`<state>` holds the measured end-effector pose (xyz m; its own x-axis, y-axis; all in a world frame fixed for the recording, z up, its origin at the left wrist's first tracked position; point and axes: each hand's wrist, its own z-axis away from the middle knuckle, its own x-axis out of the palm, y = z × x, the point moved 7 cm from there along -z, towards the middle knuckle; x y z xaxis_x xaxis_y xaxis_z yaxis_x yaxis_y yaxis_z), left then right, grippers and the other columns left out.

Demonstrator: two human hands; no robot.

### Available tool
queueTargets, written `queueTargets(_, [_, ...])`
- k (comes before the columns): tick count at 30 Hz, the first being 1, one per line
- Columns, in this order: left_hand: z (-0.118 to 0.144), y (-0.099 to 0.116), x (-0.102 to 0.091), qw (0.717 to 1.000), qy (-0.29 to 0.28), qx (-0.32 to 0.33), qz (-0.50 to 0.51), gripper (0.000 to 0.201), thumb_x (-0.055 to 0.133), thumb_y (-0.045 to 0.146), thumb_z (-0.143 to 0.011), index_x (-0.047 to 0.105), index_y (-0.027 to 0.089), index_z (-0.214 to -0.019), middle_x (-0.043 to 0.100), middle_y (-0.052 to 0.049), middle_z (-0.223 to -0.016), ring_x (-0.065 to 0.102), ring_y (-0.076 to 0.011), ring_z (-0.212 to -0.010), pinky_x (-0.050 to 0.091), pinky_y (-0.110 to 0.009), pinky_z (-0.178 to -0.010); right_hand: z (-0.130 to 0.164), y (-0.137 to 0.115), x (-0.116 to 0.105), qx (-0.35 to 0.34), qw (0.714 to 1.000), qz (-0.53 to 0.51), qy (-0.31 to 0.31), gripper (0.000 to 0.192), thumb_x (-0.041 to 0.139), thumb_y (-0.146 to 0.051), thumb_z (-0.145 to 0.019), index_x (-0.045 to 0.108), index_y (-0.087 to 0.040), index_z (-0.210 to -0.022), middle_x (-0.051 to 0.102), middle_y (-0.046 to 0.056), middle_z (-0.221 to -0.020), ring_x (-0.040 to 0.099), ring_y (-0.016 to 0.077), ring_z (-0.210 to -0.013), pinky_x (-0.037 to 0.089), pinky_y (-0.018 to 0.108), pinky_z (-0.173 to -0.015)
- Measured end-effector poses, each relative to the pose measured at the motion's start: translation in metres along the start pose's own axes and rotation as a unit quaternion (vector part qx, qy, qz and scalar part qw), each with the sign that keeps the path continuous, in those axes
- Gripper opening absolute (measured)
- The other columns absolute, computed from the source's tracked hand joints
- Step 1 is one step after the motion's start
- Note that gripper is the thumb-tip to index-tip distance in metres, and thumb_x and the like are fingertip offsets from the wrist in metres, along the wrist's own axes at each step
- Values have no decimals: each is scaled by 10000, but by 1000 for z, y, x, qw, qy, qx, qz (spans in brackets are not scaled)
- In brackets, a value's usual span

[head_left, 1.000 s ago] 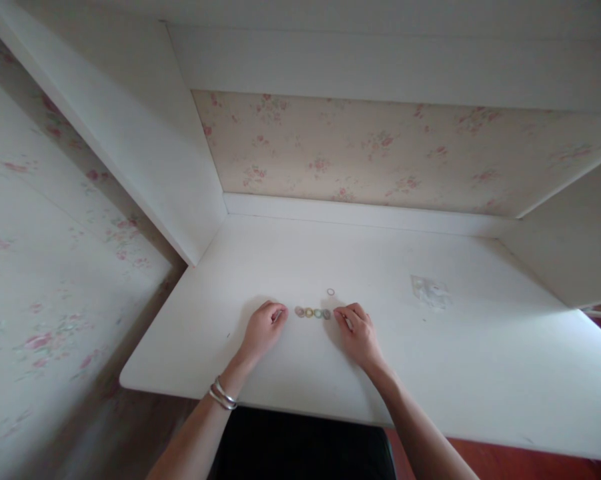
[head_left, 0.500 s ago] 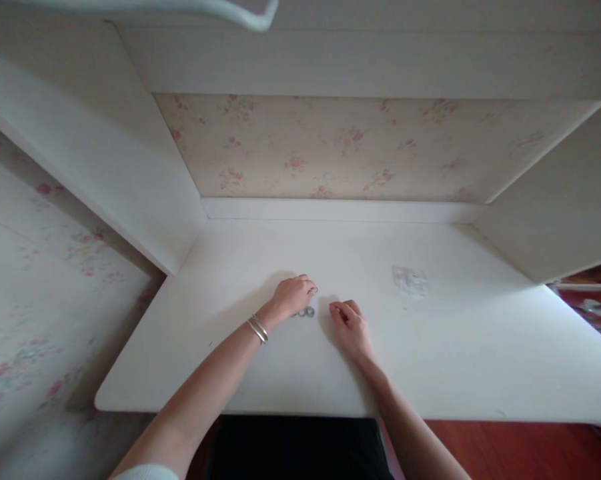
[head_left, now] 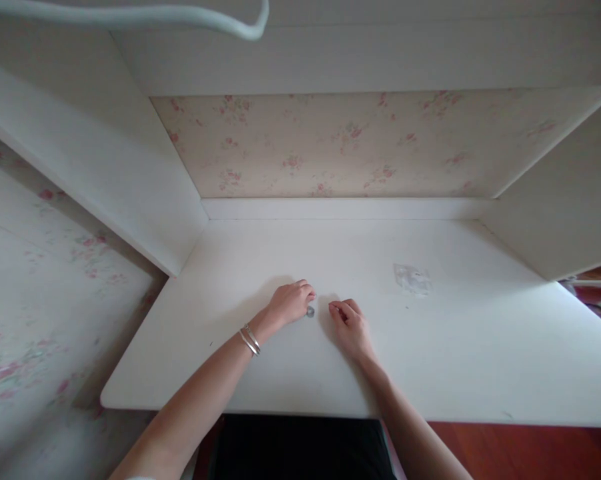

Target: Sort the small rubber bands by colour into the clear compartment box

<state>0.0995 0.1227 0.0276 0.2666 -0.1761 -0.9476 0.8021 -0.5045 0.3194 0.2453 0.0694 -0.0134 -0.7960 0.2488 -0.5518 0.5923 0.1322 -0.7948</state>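
My left hand, with two silver bangles at its wrist, is over the white desktop with its fingers pinched downward. Whatever is in that pinch is hidden from view. A small grey metal washer lies on the desk right beside the left fingers, partly under them. To its right rests my right hand, curled with thumb and fingers together. Something tiny may be between those fingertips, too small to name.
A crumpled clear plastic bag lies on the white desk to the right. White panels flank the desk at left and right. Above hangs a pale curved bar. A dark shape sits below the front edge.
My left hand has shifted slightly down and left, covering small washers that showed beside it. The ring seen at its fingertips no longer shows. My right hand stays put.
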Motion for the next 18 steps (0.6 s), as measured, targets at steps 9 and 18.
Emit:
queueTargets(9, [27, 18, 2, 997, -54, 27, -37, 217, 426, 190, -890, 638, 234, -912, 636, -26, -947, 621, -154, -816, 464, -253, -700, 1, 1, 3, 1, 1000, 2, -1, 358, 414, -451, -882, 677, -208, -860, 568, 28, -796, 531, 116, -630, 424, 233, -609])
queueTargets(18, [33, 21, 2, 1000, -13, 13, -16, 258, 409, 274, -911, 660, 240, -859, 653, -26, -893, 626, -163, -797, 472, -264, -701, 3, -5, 1, 3, 1000, 3, -14, 331, 419, -432, -887, 670, -216, -874, 572, 21, -810, 544, 115, -642, 423, 232, -615])
